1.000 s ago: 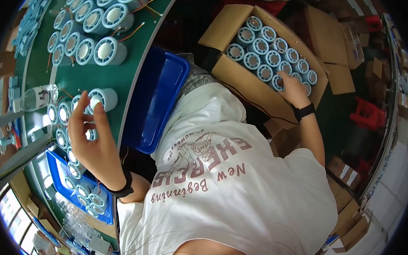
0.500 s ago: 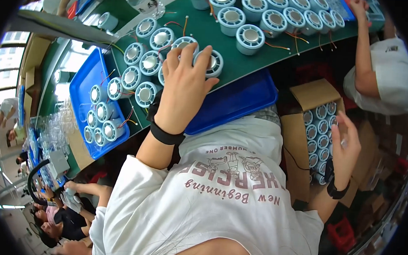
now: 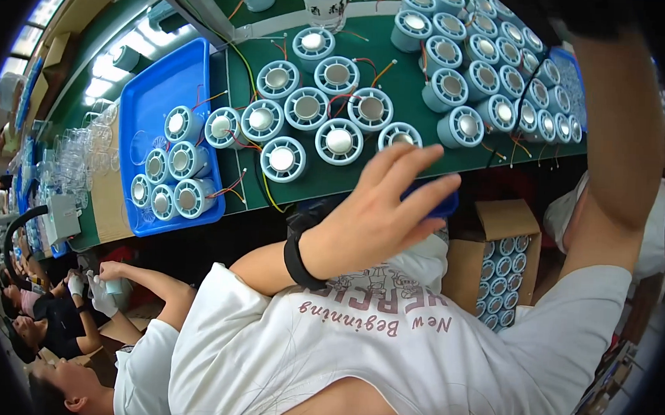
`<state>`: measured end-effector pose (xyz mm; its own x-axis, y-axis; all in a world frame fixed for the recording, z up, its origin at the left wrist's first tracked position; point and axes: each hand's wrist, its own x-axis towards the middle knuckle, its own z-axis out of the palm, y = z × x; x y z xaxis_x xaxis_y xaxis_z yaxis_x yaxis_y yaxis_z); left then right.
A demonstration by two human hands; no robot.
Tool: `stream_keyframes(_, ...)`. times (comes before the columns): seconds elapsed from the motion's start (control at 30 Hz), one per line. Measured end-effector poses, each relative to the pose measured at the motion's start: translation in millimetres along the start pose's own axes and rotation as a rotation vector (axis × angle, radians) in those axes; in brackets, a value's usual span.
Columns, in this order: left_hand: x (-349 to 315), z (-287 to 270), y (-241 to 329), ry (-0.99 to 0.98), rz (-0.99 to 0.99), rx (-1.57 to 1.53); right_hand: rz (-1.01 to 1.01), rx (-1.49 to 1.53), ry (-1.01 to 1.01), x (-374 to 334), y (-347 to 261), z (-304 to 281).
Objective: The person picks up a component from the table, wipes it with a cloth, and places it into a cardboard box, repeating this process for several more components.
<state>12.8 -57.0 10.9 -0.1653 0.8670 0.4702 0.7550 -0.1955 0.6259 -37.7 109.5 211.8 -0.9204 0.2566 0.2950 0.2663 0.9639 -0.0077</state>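
My left hand (image 3: 381, 217) hovers at the table's near edge, fingers spread and holding nothing that shows. Just beyond its fingertips stands a light blue round part (image 3: 402, 136) with a slotted rim and silver centre, partly hidden by the fingers. Several like it, such as this wired round part (image 3: 339, 140), stand upright in a loose group on the green table (image 3: 385, 56). My right forearm (image 3: 623, 140) reaches up and away at the far right, past a denser group of round parts (image 3: 484, 79). Its hand lies beyond the dark upper rim of the picture.
A blue tray (image 3: 138, 92) at the left holds several round parts. Another blue tray (image 3: 444, 204) shows beneath the table edge. An open cardboard box (image 3: 464, 271) of similar parts stands at my right. A clear plastic container (image 3: 324, 4) sits at the back. Co-workers (image 3: 143, 370) sit at the left.
My left hand has come off the round parts and back toward me. My right arm has swung from beside the cardboard box up over the table's far right. The view has shifted.
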Motion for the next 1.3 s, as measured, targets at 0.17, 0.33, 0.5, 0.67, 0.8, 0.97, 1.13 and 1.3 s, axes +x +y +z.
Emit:
stream_keyframes(0.17, -4.9, -27.6, -0.1, 0.048, 0.168, -0.335, -0.404, -0.251, -0.238, 145.9, 36.2, 77.4)
stream_keyframes(0.33, -18.9, -55.1, -12.7, 0.042, 0.237, -0.672, -0.696, -0.337, -0.483, 233.7, 71.1, 185.0)
stream_keyframes(0.5, -26.2, -66.7, -29.8, 0.078, 0.216, -0.911, -0.767, 0.118, -0.598, 228.7, 44.4, 237.4)
stream_keyframes(0.67, -16.4, -66.1, -40.7, 0.098, 0.209, -0.886, -0.784, 0.124, -0.737, 236.9, 50.6, 262.5)
stream_keyframes(0.8, -16.2, -62.7, -39.0, 0.092, 0.145, -0.875, -0.77, 0.122, -0.49, 228.9, 86.8, 224.4)
stream_keyframes(0.97, -13.9, -59.8, -22.4, 0.21, 0.045, -0.65, -0.428, 0.191, -0.315, 160.1, 107.0, 83.0)
stream_keyframes(1.13, -5.3, -46.6, -10.4, 0.518, 0.016, -0.163, -0.186, 0.553, -0.476, 32.8, 92.1, -2.1)
stream_keyframes(1.3, 15.1, -17.6, -11.9, 0.544, 0.126, -0.007, 0.101, 0.434, -0.732, -83.8, 59.6, -21.6)
